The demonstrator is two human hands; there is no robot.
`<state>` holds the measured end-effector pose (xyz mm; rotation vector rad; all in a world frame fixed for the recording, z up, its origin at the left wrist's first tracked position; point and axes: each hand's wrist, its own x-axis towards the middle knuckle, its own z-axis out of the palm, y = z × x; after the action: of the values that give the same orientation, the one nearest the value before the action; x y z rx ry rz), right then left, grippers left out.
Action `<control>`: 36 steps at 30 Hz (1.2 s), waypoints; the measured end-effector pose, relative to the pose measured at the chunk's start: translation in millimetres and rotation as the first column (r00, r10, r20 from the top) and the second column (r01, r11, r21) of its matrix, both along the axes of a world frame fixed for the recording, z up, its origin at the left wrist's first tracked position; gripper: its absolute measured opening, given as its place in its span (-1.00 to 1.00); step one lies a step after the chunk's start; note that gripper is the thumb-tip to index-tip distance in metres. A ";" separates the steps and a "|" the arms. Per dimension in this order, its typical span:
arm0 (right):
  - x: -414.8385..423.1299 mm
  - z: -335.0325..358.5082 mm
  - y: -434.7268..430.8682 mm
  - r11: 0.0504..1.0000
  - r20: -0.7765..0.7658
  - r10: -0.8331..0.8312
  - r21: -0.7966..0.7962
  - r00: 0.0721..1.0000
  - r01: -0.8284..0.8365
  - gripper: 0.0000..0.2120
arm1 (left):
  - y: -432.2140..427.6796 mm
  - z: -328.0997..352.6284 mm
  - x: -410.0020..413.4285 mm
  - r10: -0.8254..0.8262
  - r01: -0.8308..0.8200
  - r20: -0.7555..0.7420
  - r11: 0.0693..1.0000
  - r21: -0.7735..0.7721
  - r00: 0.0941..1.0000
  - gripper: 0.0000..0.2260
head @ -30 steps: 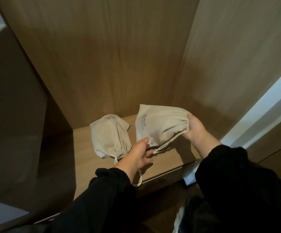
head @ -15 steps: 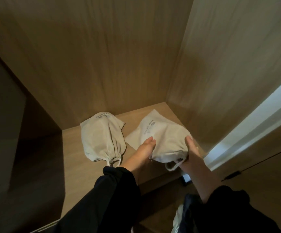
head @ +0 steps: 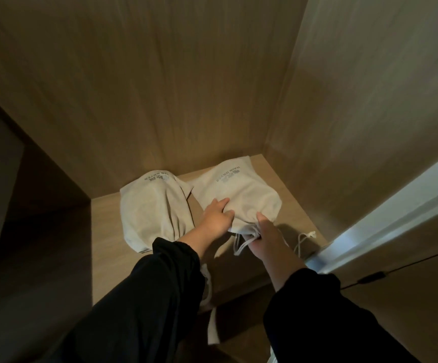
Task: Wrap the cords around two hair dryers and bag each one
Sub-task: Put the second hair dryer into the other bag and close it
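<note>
1. Wood-panelled closet walls (head: 160, 87) enclosed a pale wooden shelf (head: 107, 231).
2. On it, the right hand (head: 267, 242) clenched the gathered neck of a beige cloth drawstring bag (head: 241, 195), and the left hand (head: 216, 218) pinched its fabric just beside.
3. That bag's long axis ran away from both hands toward the back corner.
4. A matching beige bag (head: 149, 210) lay alongside, nearer the left hand.

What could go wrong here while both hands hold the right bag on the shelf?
1. The right hand grips the gathered neck of the right bag beside its loose drawstring. Pulling away could snag the string and drag the bag off the shelf.
2. The left sleeve lies across the left bag, whose cord reaches the front edge. Withdrawing the left hand might pull it down.
</note>
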<state>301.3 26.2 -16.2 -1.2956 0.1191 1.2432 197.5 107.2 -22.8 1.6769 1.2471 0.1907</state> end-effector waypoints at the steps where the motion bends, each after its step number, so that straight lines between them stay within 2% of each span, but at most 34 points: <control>1: -0.3 2.8 4.9 1.000 -0.017 0.013 -0.006 1.000 -0.013 -0.65 | 2.6 2.9 -2.8 -0.005 0.005 -0.018 0.999 0.036 1.000 -0.54; 6: 8.2 5.1 1.8 0.993 -0.073 0.062 -0.092 0.995 -0.069 -0.82 | -0.4 6.5 -4.5 -0.159 0.178 -0.192 0.980 0.087 0.969 -0.53; 10: 11.2 0.5 -19.4 0.968 -0.076 0.167 -0.177 0.983 -0.178 -0.79 | -8.3 8.3 -8.5 -0.205 0.247 -0.273 0.961 0.125 0.940 -0.50; 13: 14.5 -1.6 -33.0 0.894 0.050 0.333 -0.336 0.942 -0.298 -0.67 | -15.8 10.3 -18.2 -0.235 0.289 -0.308 0.947 0.142 0.922 -0.47; 16: 13.1 -2.5 -39.3 0.764 0.193 0.541 -0.520 0.819 -0.382 -0.53 | -27.3 10.9 -33.6 -0.219 0.295 -0.318 0.932 0.211 0.922 -0.46; 18: 13.1 -2.4 -46.5 0.777 0.419 0.558 -0.568 0.717 -0.272 -0.60 | -37.2 11.9 -49.8 -0.192 0.315 -0.379 0.902 0.296 0.905 -0.50; 20: 15.7 -1.4 -58.9 0.816 0.666 0.548 -0.559 0.507 -0.148 -0.75 | -49.4 15.3 -65.0 -0.165 0.350 -0.472 0.875 0.336 0.866 -0.62; 21: 17.5 -1.8 -66.1 0.817 0.720 0.553 -0.568 0.420 -0.102 -0.81 | -57.2 17.4 -69.7 -0.169 0.369 -0.523 0.878 0.304 0.836 -0.66; 22: 19.6 -2.9 -72.1 0.799 0.724 0.573 -0.598 0.383 -0.066 -0.77 | -64.7 17.4 -71.8 -0.185 0.382 -0.560 0.888 0.256 0.807 -0.65; 24: 26.6 -12.1 -80.0 0.736 0.676 0.637 -0.676 0.370 -0.032 -0.61 | -76.7 10.7 -70.7 -0.229 0.396 -0.602 0.904 0.159 0.765 -0.57; 25: 30.7 -17.4 -81.8 0.707 0.657 0.676 -0.706 0.335 -0.041 -0.62 | -80.7 5.8 -68.4 -0.246 0.398 -0.614 0.909 0.121 0.750 -0.55; 29: 48.7 -32.2 -85.3 0.632 0.628 0.775 -0.767 0.068 -0.113 -0.82 | -86.7 -7.5 -60.6 -0.237 0.360 -0.579 0.927 0.105 0.780 -0.64; 33: 61.2 -28.9 -74.5 0.574 0.585 0.801 -0.811 -0.128 -0.114 -0.76 | -77.3 -11.3 -57.9 -0.141 0.267 -0.473 0.941 0.209 0.870 -0.80; 34: 62.9 -25.6 -69.9 0.608 0.611 0.781 -0.791 -0.129 -0.066 -0.76 | -72.3 -10.6 -57.1 -0.069 0.181 -0.404 0.952 0.246 0.912 -0.83; 35: 64.9 -23.2 -63.6 0.676 0.675 0.733 -0.736 -0.085 -0.019 -0.78 | -66.4 -10.2 -56.0 0.009 0.076 -0.317 0.964 0.255 0.949 -0.81; 36: 63.4 -17.7 -57.8 0.754 0.754 0.656 -0.656 0.005 0.008 -0.82 | -60.9 -8.2 -55.7 0.073 -0.019 -0.220 0.972 0.235 0.973 -0.77</control>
<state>364.7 -31.6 -33.9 -2.5548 -1.0756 0.3538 141.8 46.3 -31.0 1.9129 1.4818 0.1824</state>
